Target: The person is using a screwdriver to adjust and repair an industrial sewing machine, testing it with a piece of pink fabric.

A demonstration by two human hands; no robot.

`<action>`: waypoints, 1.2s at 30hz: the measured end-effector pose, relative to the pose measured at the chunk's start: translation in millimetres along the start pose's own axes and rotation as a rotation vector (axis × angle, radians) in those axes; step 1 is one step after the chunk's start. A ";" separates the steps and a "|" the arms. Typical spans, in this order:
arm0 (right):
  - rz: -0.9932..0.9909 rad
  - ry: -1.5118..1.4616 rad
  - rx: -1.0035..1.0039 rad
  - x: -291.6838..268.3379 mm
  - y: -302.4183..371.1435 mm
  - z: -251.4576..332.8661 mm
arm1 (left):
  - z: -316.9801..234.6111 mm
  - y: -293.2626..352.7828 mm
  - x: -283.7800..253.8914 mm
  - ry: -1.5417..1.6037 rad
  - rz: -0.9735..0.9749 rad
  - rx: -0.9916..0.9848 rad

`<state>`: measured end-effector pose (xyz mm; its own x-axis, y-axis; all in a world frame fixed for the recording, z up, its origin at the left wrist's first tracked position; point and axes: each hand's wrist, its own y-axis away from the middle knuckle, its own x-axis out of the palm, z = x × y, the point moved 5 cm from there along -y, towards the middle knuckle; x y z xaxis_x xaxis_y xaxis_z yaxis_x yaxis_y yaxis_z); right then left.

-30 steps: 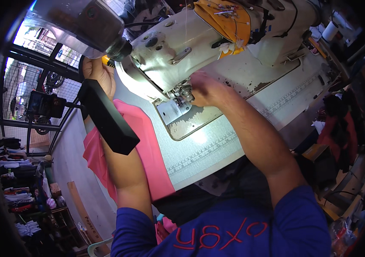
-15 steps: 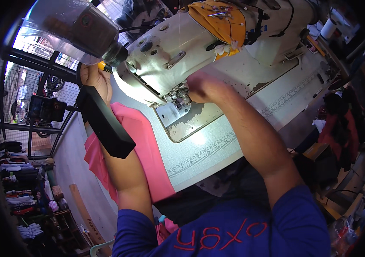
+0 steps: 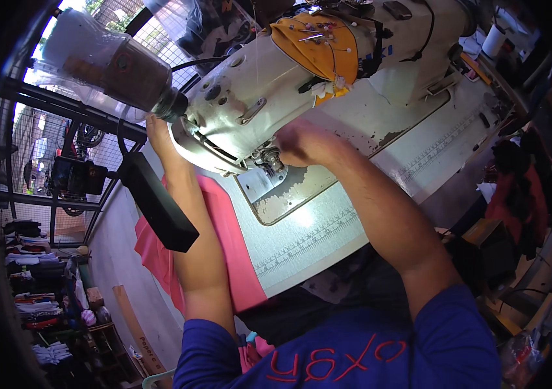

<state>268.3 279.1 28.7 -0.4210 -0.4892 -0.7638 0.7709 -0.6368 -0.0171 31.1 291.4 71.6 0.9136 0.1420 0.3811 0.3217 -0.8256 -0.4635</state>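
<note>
A white sewing machine [image 3: 237,91] stands over its metal bed, its lamp lighting the needle end. My left hand [image 3: 160,135] reaches round the far left side of the machine head; its fingers are mostly hidden behind the housing and a clear plastic bottle [image 3: 136,71]. At the inner side of the needle end, beside the round metal thread-tension parts [image 3: 269,157], is my right hand [image 3: 302,144]. Its fingers look curled in and are blurred; whatever they hold is hidden. Pink fabric [image 3: 230,240] lies on the table under my left forearm.
A black oblong lamp or device [image 3: 158,202] hangs over my left forearm. An orange pincushion [image 3: 321,48] with several pins wraps the machine arm. A printed ruler [image 3: 308,240] runs along the table's front edge. Folded cloths [image 3: 33,285] are piled at the left.
My left hand has shifted nearer the machine head, and its fingers are now more hidden. A yellow item beside it no longer shows. The right hand stays by the tension parts. The view shifts slightly.
</note>
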 end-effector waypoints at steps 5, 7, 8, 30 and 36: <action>-0.047 -0.041 0.022 8.0 -11.7 -10.0 | 28.5 -7.2 -0.8 0.255 0.030 -0.118; -0.053 -0.064 0.037 7.4 -11.2 -11.0 | 46.9 -2.6 -19.6 0.365 -0.014 -0.258; -0.046 -0.083 0.045 3.9 -9.1 -10.2 | 45.1 0.4 -8.5 0.380 0.056 -0.259; -0.174 -0.048 -0.088 21.3 -22.3 -24.1 | 38.9 9.1 41.0 0.536 0.372 -0.270; -0.149 -0.018 -0.073 23.2 -22.6 -15.2 | 31.5 6.5 35.9 0.550 0.474 -0.266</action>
<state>248.4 291.2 1.6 -0.5414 -0.4033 -0.7377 0.7316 -0.6584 -0.1770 73.8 308.4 57.1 0.6616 -0.4935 0.5646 -0.2070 -0.8438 -0.4950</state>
